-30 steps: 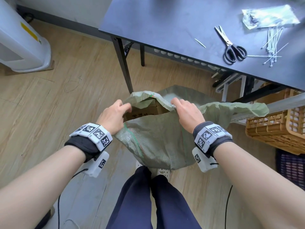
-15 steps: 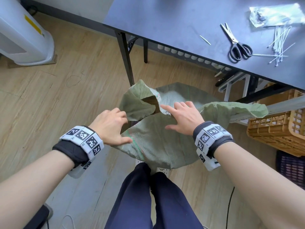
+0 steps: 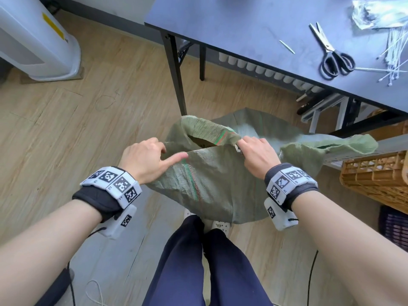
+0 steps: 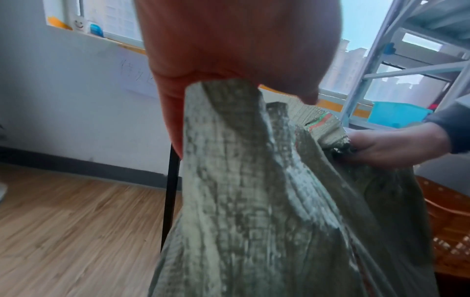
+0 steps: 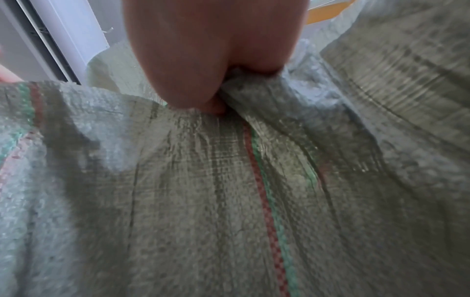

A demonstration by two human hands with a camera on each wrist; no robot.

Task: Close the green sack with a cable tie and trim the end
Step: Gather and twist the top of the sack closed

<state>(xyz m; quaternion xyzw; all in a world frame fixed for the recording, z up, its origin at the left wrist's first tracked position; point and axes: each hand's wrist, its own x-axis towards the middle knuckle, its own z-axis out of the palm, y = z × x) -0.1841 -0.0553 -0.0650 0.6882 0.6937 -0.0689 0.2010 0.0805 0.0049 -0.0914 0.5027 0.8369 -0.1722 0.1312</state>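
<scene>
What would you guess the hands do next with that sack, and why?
Probably bring the two hands together to bunch the mouth into a neck. The left hand and right hand each grip the rim of the green sack, whose mouth gapes open, while the cable ties and scissors lie untouched on the table.

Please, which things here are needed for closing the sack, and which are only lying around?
For the job:
green sack, gripped by left hand and right hand
cable ties on the table
scissors

Lying about:
clear plastic bag
wicker basket
white appliance
</scene>
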